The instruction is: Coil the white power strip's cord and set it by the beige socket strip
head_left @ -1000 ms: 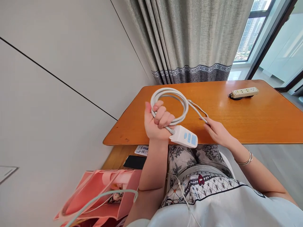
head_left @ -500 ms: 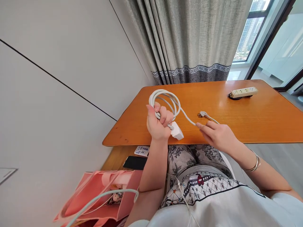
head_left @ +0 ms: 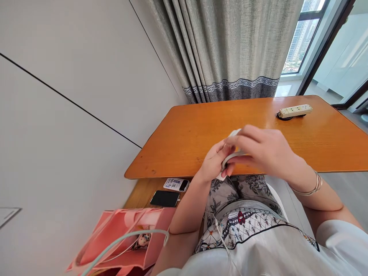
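Observation:
My left hand (head_left: 211, 163) and my right hand (head_left: 260, 151) meet over the near edge of the orange wooden table (head_left: 201, 126). Both close around a coiled white cable with a white plug block (head_left: 231, 155). Only small white parts of it show between the fingers; the rest is hidden by my right hand, which lies over the top. A bangle sits on my right wrist.
A cream power strip (head_left: 296, 110) lies at the table's far right. On a lower wooden shelf sit a black phone (head_left: 165, 198) and a white device with a label (head_left: 176, 184). A pink bag (head_left: 123, 237) with a pale green handle stands at lower left. Grey curtain behind.
The open cable loop held up in my left hand has been gathered down; my right hand moved left from the loose cable end and now covers the bundle.

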`<state>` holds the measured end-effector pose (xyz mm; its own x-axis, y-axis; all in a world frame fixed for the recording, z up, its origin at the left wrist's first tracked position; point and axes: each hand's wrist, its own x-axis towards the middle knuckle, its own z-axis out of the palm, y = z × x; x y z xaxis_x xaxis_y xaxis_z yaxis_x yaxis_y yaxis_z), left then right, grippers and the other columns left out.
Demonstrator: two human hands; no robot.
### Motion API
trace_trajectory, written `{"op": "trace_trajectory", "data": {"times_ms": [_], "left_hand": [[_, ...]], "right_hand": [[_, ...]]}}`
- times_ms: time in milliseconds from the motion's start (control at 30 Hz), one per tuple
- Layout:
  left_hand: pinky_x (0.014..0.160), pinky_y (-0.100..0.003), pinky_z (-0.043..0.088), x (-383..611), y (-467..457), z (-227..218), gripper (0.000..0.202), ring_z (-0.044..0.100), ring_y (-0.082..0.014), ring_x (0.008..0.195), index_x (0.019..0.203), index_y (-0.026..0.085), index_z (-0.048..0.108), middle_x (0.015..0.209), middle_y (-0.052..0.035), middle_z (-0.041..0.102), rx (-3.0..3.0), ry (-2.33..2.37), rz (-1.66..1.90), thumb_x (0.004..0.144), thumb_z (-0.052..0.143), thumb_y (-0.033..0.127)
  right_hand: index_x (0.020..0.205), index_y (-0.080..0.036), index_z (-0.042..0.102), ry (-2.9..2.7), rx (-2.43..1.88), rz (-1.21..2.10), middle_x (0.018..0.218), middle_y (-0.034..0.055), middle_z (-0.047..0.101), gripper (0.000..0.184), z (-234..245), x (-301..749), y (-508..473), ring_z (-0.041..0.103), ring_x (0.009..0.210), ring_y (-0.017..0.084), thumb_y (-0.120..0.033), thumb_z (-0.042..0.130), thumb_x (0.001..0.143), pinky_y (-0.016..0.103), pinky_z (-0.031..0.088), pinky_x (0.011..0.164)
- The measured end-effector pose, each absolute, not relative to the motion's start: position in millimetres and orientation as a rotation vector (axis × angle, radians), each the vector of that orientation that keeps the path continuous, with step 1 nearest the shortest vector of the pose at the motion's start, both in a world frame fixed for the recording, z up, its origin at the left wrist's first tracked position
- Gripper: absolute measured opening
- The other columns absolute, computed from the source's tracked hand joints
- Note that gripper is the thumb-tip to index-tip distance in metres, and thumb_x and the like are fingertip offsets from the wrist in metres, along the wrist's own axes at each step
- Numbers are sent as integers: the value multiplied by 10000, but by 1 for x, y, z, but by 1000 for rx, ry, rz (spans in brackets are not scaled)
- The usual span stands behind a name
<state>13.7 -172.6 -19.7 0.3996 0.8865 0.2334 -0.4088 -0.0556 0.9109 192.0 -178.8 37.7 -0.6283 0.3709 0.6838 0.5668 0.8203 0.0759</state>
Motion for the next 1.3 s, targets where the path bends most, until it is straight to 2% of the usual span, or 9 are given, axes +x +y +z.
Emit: {"op": "trace_trajectory", "data": {"times_ms": [133,267,467,633,733,833,1000,1133,1300], "left_hand": [[309,-212,152,7,-173,-18,410,206,-65,218,732,194,559,303,90,342,1135,206,906,925,580,555],[312,-190,100,5,-169,-15,438,79,-50,196,665,211,444,278,120,192,935,222,865,990,453,504],[289,-178,63,3,-160,-12,540,-38,-39,204,662,223,371,280,137,109,790,269,910,989,303,647],[292,-179,108,9,-162,-7,580,-31,-42,223,670,227,337,299,141,107,724,326,1001,978,230,706],[303,-187,136,13,-167,-5,555,-16,-50,232,682,229,329,309,143,109,717,355,1090,997,233,675],[319,-209,167,10,-169,-2,543,9,-61,245,688,232,324,322,142,105,765,350,1270,993,275,678],[353,-251,183,-11,-161,11,551,2,-70,280,685,232,336,349,133,107,849,392,1613,976,316,700],[359,-257,179,-16,-160,16,561,48,-76,282,671,230,350,353,119,140,869,465,1668,972,322,703],[349,-246,165,10,-161,6,561,118,-75,283,676,230,363,350,111,200,936,531,1712,932,408,727]], "right_hand": [[1228,-215,668,-2216,-685,96,1078,83,648,375,33,204,-146,617,954,189,-472,583,969,309,505,792],[1245,-191,660,-2154,-555,845,1122,87,695,413,25,208,-128,661,983,188,-473,607,947,345,544,871],[1025,-143,666,-1906,-486,1540,768,-11,609,398,23,209,-127,627,656,103,-522,662,904,244,549,643],[793,-174,535,-1627,-475,1732,640,-85,445,420,22,200,-128,476,469,43,-555,685,884,224,551,565],[851,-175,563,-1572,-496,1662,660,-79,467,409,17,194,-128,498,474,49,-568,667,888,214,543,541],[1083,-168,601,-1578,-591,1533,762,-32,583,363,5,192,-131,615,590,83,-506,584,951,208,544,575],[1473,-123,393,-1939,-856,1353,741,-9,628,478,-27,192,-149,628,599,118,-260,370,1016,252,539,613],[1594,-22,152,-2340,-1370,540,803,87,705,651,-42,190,-160,650,629,176,-185,348,995,283,508,600],[1563,72,229,-2628,-1717,-251,815,157,710,682,-32,177,-174,681,612,198,-39,405,914,270,439,491]]}}
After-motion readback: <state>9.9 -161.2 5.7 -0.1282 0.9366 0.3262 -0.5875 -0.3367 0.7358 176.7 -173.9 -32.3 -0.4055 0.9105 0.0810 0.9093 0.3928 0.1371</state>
